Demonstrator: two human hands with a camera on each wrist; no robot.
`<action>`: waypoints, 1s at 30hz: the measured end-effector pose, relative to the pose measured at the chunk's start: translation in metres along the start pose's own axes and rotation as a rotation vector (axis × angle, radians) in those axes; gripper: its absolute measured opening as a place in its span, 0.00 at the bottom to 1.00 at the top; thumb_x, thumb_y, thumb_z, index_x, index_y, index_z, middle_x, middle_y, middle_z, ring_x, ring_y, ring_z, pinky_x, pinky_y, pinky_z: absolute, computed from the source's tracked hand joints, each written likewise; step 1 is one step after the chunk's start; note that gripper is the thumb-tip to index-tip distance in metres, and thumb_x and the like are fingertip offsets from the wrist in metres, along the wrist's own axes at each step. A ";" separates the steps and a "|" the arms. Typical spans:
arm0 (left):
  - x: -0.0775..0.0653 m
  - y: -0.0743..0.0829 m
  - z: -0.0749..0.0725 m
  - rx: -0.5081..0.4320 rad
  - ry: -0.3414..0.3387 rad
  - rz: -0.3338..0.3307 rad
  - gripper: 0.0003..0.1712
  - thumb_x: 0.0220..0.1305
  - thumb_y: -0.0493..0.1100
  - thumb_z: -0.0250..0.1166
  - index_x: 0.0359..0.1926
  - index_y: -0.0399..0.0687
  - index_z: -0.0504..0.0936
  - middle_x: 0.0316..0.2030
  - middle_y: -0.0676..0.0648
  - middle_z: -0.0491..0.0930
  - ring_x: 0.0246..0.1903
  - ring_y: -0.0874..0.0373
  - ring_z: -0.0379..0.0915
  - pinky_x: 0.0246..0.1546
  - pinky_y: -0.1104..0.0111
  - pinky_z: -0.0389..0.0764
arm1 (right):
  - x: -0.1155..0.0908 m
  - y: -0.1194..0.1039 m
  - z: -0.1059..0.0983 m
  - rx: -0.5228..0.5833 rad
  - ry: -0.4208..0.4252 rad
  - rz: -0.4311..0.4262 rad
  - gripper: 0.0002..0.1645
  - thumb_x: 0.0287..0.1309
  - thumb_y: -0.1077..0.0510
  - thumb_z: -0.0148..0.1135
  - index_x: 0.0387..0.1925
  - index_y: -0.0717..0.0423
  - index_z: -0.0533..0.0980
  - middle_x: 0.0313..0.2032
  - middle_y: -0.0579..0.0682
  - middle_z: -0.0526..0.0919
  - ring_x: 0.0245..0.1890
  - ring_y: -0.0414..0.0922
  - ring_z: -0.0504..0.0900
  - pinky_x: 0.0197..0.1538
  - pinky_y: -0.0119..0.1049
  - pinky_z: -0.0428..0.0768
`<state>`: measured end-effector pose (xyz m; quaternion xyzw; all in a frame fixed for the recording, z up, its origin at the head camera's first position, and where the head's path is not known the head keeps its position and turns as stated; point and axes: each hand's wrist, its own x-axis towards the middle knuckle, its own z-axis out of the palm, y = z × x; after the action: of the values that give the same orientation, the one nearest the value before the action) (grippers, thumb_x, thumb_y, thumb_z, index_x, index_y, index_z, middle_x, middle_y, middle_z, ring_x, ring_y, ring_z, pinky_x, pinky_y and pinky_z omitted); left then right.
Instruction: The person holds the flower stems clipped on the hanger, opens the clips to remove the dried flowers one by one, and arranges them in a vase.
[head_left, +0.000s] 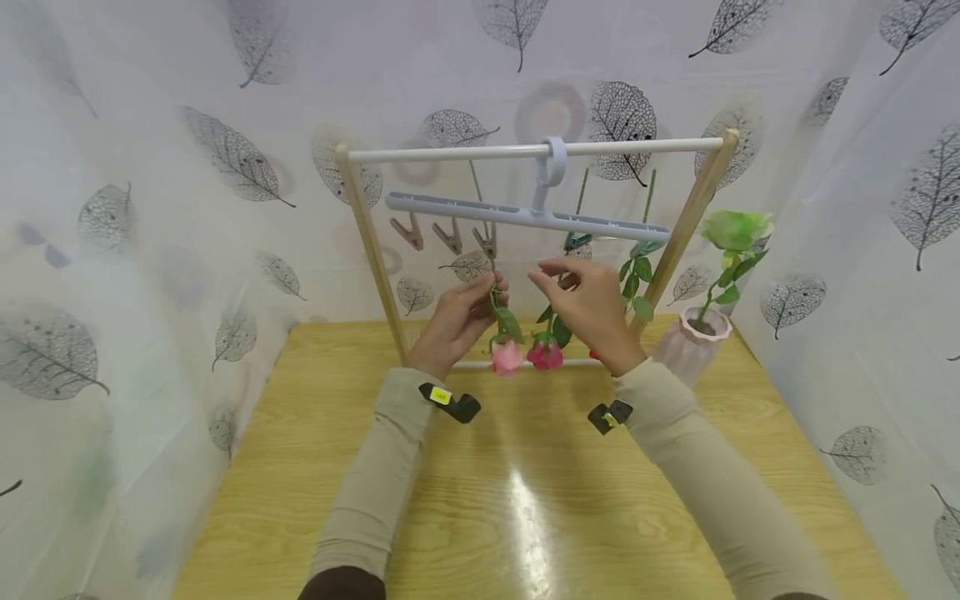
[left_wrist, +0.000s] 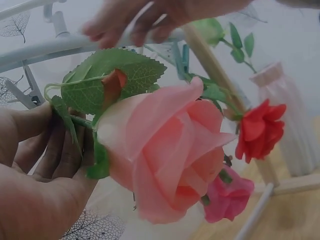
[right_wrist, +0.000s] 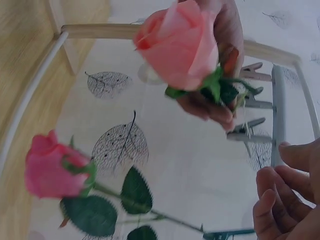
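My left hand (head_left: 456, 323) holds a light pink rose (head_left: 506, 357) by its stem, just under a grey clip (head_left: 486, 242) of the hanger. The bloom points down, and the stem runs up past the clip. My right hand (head_left: 588, 304) is raised to the right of it, thumb and fingers apart, with nothing between them. Behind that hand, a dark pink rose (head_left: 545, 356) hangs head down from a teal clip (head_left: 577, 241). In the left wrist view a red rose (left_wrist: 261, 131) hangs farther right, mostly hidden by my right hand in the head view.
The blue-grey hanger (head_left: 465, 208) hooks over the white top bar (head_left: 450, 154) of a wooden-sided rack (head_left: 370, 250). Two more clips (head_left: 448, 237) hang at its left. A ribbed pink vase (head_left: 686, 346) with a green rose (head_left: 735, 229) stands right on the wooden table (head_left: 315, 450).
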<state>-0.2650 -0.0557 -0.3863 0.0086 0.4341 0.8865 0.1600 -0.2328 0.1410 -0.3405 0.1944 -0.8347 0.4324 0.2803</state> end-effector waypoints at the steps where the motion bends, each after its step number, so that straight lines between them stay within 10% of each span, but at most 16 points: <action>1: 0.000 0.000 0.000 0.000 0.002 -0.001 0.19 0.77 0.38 0.57 0.60 0.27 0.74 0.41 0.44 0.82 0.38 0.58 0.81 0.47 0.70 0.83 | 0.004 -0.002 0.004 -0.013 -0.009 0.002 0.15 0.61 0.55 0.74 0.43 0.62 0.87 0.37 0.55 0.90 0.26 0.47 0.86 0.31 0.35 0.84; 14: 0.001 -0.002 -0.002 -0.042 0.029 -0.003 0.09 0.74 0.37 0.60 0.48 0.36 0.82 0.39 0.45 0.83 0.38 0.58 0.80 0.44 0.70 0.82 | 0.045 -0.019 0.049 -0.156 0.028 0.051 0.24 0.57 0.44 0.74 0.42 0.61 0.87 0.38 0.56 0.90 0.39 0.54 0.87 0.44 0.48 0.81; 30: 0.001 0.002 -0.005 -0.016 0.064 -0.014 0.10 0.75 0.35 0.58 0.52 0.36 0.80 0.40 0.44 0.83 0.39 0.58 0.81 0.44 0.70 0.84 | 0.060 -0.019 0.068 -0.300 0.106 -0.034 0.25 0.53 0.38 0.76 0.29 0.57 0.88 0.29 0.52 0.90 0.26 0.51 0.85 0.28 0.45 0.79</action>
<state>-0.2671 -0.0607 -0.3880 -0.0242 0.4317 0.8888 0.1521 -0.2884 0.0687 -0.3228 0.1411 -0.8705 0.3078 0.3572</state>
